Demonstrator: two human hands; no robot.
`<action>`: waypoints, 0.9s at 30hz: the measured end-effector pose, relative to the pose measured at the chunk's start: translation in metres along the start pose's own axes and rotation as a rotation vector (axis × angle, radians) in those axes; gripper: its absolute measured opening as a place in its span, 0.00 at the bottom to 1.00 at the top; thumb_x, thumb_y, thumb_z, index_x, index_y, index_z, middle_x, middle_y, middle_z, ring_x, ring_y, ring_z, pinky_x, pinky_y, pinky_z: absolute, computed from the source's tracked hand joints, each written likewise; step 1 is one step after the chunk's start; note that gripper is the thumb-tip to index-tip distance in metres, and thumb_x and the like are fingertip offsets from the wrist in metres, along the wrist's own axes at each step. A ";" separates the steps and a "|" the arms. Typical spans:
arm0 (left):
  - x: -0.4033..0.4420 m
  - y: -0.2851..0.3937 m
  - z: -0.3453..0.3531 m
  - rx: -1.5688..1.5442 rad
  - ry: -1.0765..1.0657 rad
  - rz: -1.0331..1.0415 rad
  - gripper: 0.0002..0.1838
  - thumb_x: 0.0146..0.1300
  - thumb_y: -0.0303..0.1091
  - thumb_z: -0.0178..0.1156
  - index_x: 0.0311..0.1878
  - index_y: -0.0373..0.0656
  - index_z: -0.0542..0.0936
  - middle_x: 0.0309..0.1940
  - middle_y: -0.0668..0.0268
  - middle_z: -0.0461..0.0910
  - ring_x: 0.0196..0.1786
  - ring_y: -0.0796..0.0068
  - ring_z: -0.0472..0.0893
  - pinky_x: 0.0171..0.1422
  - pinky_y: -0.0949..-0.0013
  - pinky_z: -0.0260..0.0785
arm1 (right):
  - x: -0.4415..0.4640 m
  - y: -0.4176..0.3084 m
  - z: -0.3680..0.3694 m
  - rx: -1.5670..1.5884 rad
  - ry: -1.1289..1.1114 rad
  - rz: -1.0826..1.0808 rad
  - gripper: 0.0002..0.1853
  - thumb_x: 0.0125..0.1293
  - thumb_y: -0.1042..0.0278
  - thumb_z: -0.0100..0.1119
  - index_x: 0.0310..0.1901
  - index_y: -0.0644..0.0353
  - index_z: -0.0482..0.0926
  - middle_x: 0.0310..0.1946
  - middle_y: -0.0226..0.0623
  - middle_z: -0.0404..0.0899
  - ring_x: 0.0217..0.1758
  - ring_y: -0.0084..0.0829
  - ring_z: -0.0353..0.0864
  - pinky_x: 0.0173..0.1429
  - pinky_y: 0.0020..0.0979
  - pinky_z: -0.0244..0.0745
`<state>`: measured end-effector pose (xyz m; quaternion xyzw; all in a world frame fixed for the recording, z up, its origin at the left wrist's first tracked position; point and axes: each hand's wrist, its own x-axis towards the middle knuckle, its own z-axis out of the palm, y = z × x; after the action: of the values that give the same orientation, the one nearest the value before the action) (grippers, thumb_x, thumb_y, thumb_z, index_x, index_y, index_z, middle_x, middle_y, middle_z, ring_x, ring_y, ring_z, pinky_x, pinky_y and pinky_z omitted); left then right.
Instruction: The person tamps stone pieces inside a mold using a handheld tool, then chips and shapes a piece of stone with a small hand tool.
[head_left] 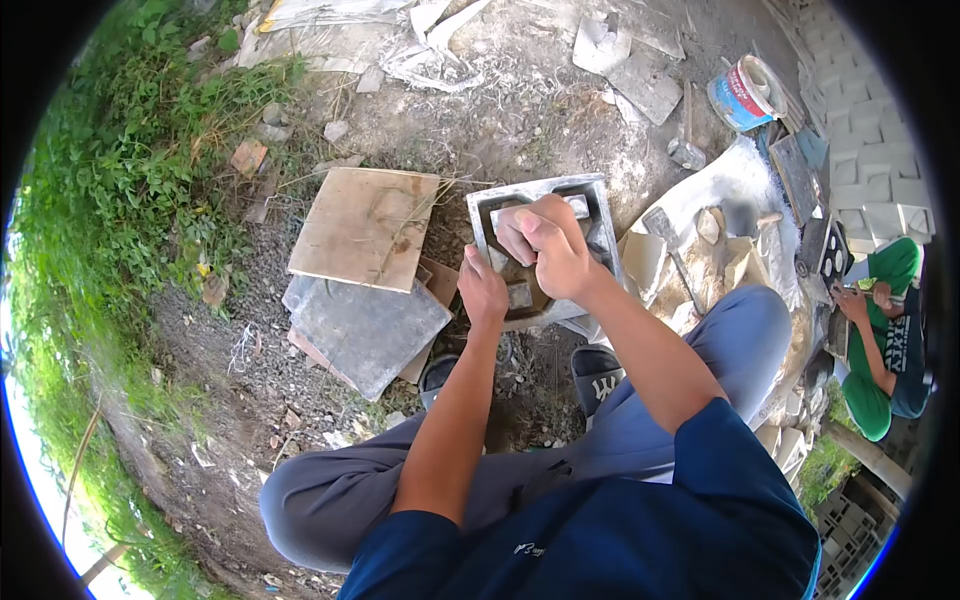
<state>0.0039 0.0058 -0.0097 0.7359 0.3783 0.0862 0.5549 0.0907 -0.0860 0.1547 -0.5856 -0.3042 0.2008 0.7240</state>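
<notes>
The right hand [560,250] is held over the square mould [535,189], its fingers clenched into a fist with the thumb laid on top; no held thing is shown in them. The left hand [484,290] is raised at the mould's left side, thumb upward; whether its fingers are grasping the rim or are merely placed beside it cannot be told, as they are partly turned from view.

The mould is thus set directly beneath the right fingers and just to the right of the left ones. No marked long axis is shown by its nearly square outline, which is turned slightly, with the far edge slanted up toward the right. The open middle is more closely covered by the right hand; only the left wall is neighboured by the left. Inside, a small block [520,294] is seen on the near side of the right fingers, and another block [578,206] is seen just beyond and to the right of them, by the far wall.

To the left of the left fingers, a wooden board [350,220] is laid partly over a grey slab [370,330]. Beyond the right fingers and farther right, a white sack [745,165] is spread, and past it a paint bucket [740,95] is set down
</notes>
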 end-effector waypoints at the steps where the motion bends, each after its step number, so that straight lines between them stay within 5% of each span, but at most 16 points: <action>1: -0.001 0.000 -0.002 0.034 -0.020 -0.024 0.38 0.81 0.55 0.28 0.47 0.27 0.79 0.44 0.33 0.79 0.51 0.28 0.75 0.55 0.42 0.65 | -0.003 -0.006 0.004 -0.049 -0.034 -0.014 0.33 0.74 0.45 0.42 0.14 0.61 0.58 0.12 0.31 0.58 0.17 0.26 0.57 0.25 0.31 0.52; 5: -0.005 0.007 -0.004 0.113 -0.080 -0.079 0.40 0.80 0.57 0.27 0.48 0.27 0.78 0.45 0.35 0.80 0.51 0.30 0.75 0.56 0.44 0.66 | -0.008 0.045 -0.012 0.195 0.053 -0.037 0.31 0.79 0.50 0.39 0.17 0.61 0.57 0.13 0.27 0.56 0.17 0.23 0.54 0.24 0.30 0.51; 8: -0.002 -0.005 0.004 0.026 0.027 0.019 0.40 0.80 0.57 0.27 0.42 0.27 0.77 0.38 0.34 0.78 0.46 0.27 0.74 0.51 0.41 0.63 | -0.003 0.028 -0.001 -0.011 0.072 -0.046 0.30 0.79 0.53 0.39 0.17 0.62 0.57 0.12 0.28 0.56 0.17 0.22 0.53 0.23 0.30 0.50; 13: -0.005 -0.002 -0.001 0.055 -0.019 0.031 0.39 0.81 0.56 0.28 0.47 0.26 0.79 0.41 0.35 0.81 0.49 0.29 0.76 0.53 0.43 0.65 | -0.006 0.013 0.004 -0.095 -0.061 -0.121 0.33 0.77 0.47 0.38 0.15 0.60 0.57 0.11 0.29 0.56 0.17 0.24 0.56 0.24 0.30 0.50; 15: -0.008 0.006 -0.001 0.046 0.013 0.036 0.39 0.81 0.55 0.28 0.46 0.26 0.79 0.41 0.35 0.80 0.48 0.29 0.76 0.53 0.42 0.65 | -0.001 0.030 -0.001 -0.003 0.007 -0.071 0.26 0.78 0.59 0.37 0.19 0.61 0.58 0.13 0.27 0.56 0.19 0.21 0.53 0.25 0.31 0.51; 17: -0.005 -0.001 0.001 0.035 0.006 0.011 0.39 0.81 0.55 0.28 0.46 0.26 0.78 0.41 0.35 0.80 0.48 0.29 0.76 0.53 0.42 0.65 | -0.003 0.022 -0.001 -0.012 0.053 -0.038 0.26 0.77 0.58 0.37 0.18 0.61 0.59 0.12 0.28 0.56 0.19 0.21 0.53 0.25 0.30 0.50; 19: -0.006 0.006 -0.001 0.054 0.015 0.014 0.39 0.81 0.55 0.28 0.46 0.26 0.78 0.41 0.35 0.80 0.48 0.29 0.75 0.53 0.42 0.64 | -0.001 0.008 -0.003 -0.056 0.054 0.017 0.32 0.73 0.46 0.42 0.14 0.60 0.58 0.12 0.30 0.56 0.16 0.25 0.57 0.25 0.31 0.51; 27: -0.007 0.004 0.003 0.038 0.047 0.014 0.40 0.80 0.58 0.27 0.41 0.27 0.77 0.38 0.34 0.78 0.45 0.28 0.74 0.50 0.42 0.64 | -0.001 0.025 -0.014 0.239 0.154 0.083 0.31 0.69 0.46 0.47 0.14 0.59 0.57 0.11 0.28 0.54 0.15 0.24 0.54 0.24 0.31 0.51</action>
<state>0.0025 -0.0010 -0.0056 0.7467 0.3878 0.1002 0.5311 0.1007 -0.0909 0.1289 -0.5208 -0.1973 0.2199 0.8009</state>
